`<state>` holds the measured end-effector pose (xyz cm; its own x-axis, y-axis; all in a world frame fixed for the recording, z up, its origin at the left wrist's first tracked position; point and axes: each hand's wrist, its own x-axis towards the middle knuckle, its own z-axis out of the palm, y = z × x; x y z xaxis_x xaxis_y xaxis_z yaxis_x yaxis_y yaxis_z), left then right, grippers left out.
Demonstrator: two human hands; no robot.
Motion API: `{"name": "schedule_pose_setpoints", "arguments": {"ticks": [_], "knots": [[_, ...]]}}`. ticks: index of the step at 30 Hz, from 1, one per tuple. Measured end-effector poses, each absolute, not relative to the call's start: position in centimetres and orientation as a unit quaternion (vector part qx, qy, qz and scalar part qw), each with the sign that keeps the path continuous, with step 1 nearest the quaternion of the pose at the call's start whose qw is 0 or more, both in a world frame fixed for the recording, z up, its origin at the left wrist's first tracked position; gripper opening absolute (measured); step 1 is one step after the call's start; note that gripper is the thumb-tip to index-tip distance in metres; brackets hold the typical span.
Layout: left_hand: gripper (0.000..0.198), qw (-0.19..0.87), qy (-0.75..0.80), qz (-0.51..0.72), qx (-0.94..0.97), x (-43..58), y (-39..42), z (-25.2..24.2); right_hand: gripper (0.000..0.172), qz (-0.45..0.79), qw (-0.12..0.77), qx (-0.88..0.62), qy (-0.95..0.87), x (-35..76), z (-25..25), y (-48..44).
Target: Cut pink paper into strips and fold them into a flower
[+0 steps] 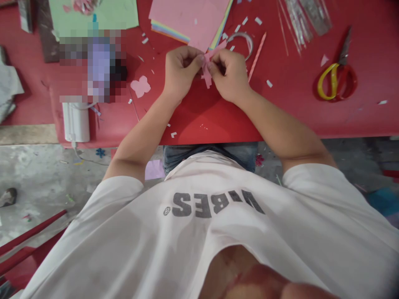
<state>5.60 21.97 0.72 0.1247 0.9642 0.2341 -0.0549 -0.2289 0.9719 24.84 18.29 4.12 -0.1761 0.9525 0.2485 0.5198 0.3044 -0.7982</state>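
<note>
Between my hands is a small piece of pink paper with several strips or points sticking out. My left hand pinches its left side between thumb and fingers. On the other side, my right hand pinches the paper too, the two thumbs almost meeting. Just beyond the hands lies a stack of coloured paper with pink on top. A flower-shaped pink cutout rests on the table left of my left hand. Near my right hand are a roll of tape and a pink striped stick.
Scissors with yellow and red handles lie at the right of the red table. Clear plastic strips are at the far right. A white power bank with a cable sits at the front left edge. Small white scraps are scattered about.
</note>
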Motion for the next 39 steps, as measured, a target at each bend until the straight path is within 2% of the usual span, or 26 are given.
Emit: {"name": "schedule_pose_setpoints", "arguments": {"ticks": [2,5,10,14,16,18,23,26,28,31,35,39], "knots": [[0.019,0.483,0.396,0.52,0.582,5.7,22.0,0.6,0.031,0.288,0.38,-0.52,-0.708,24.9,4.1,18.3],[0.013,0.465,0.411,0.535,0.573,5.9,21.8,0.9,0.031,0.292,0.376,-0.521,-0.708,24.9,4.4,18.2],[0.016,0.444,0.409,0.544,0.583,3.6,22.8,3.4,0.03,0.276,0.366,-0.54,-0.706,25.3,4.9,18.2],[0.022,0.432,0.459,0.577,0.519,-0.2,25.4,4.7,0.034,0.23,0.415,-0.547,-0.69,26.4,5.1,19.2],[0.017,0.45,0.492,0.565,0.487,-1.5,26.6,4.5,0.035,0.238,0.437,-0.53,-0.686,27.2,5.1,19.8],[0.011,0.46,0.516,0.544,0.476,-2.2,27.2,4.0,0.036,0.264,0.42,-0.513,-0.7,27.8,5.2,20.0],[0.019,0.481,0.513,0.467,0.535,-2.8,26.4,4.9,0.025,0.347,0.301,-0.42,-0.783,27.6,4.4,19.3],[0.012,0.516,0.477,0.432,0.566,-2.6,25.3,6.0,0.028,0.329,0.235,-0.419,-0.813,26.6,3.4,18.9],[0.008,0.495,0.503,0.453,0.545,-2.0,25.0,6.2,0.03,0.295,0.24,-0.439,-0.814,25.9,3.0,18.9],[0.018,0.446,0.568,0.468,0.51,-1.1,24.9,5.9,0.029,0.248,0.265,-0.456,-0.813,25.2,3.1,18.9],[0.017,0.46,0.573,0.419,0.533,-0.9,24.9,5.6,0.029,0.21,0.248,-0.47,-0.821,24.9,3.4,18.7],[0.021,0.419,0.602,0.454,0.507,-0.8,24.6,5.5,0.03,0.178,0.233,-0.483,-0.825,24.1,3.4,19.4]]}}
